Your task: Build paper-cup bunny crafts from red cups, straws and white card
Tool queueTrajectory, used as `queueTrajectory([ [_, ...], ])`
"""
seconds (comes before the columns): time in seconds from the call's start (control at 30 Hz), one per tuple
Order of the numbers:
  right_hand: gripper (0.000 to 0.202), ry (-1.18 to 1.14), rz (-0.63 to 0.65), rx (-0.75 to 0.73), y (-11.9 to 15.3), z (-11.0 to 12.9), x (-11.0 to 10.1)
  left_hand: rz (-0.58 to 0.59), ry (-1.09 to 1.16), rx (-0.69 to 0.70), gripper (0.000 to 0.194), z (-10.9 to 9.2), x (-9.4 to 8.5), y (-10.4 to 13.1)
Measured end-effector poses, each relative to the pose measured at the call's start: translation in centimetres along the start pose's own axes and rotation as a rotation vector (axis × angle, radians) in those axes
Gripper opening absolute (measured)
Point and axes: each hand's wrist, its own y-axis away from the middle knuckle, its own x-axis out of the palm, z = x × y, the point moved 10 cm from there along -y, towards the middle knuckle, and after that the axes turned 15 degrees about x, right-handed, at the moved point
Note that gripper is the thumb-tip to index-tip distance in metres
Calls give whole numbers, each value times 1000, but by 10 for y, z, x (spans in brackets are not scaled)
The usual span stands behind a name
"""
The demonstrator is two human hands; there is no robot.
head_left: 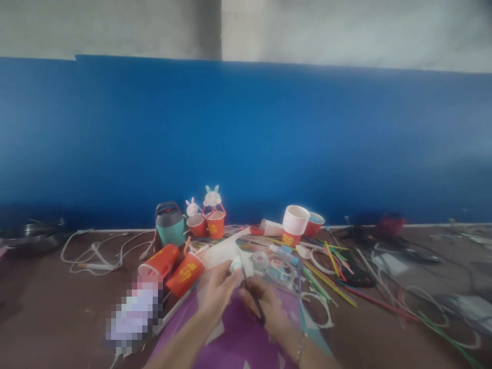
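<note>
My left hand is closed on a small white paper piece, pinched at the fingertips, with some pinkish and greenish colour on it. My right hand grips a pair of dark scissors, whose blades point up and away beside the paper. Whether the blades touch the paper is too blurred to tell. Both hands are close together above a purple sheet. Just beyond them lies white paper. A roll of clear tape rests to the right of the paper.
Orange cups lie tipped at left, near a teal jug. Behind stand cups with paper rabbits. A stack of white cups stands at right, near coloured strips and a white ring. A blue wall closes the back.
</note>
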Motion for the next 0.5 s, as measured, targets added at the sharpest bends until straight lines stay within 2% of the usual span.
queueTrajectory([
  [0.23, 52, 30, -18, -2, -2, -4, -4, 65, -14, 70, 37, -8, 4, -5],
  [0.4, 52, 68, -32, 11, -1, -1, -5, 104, 41, 51, 35, -11, 6, -7],
  [0.5, 52, 67, -18, 36, -2, -2, -3, 88, 63, 33, 37, -11, 5, -8],
])
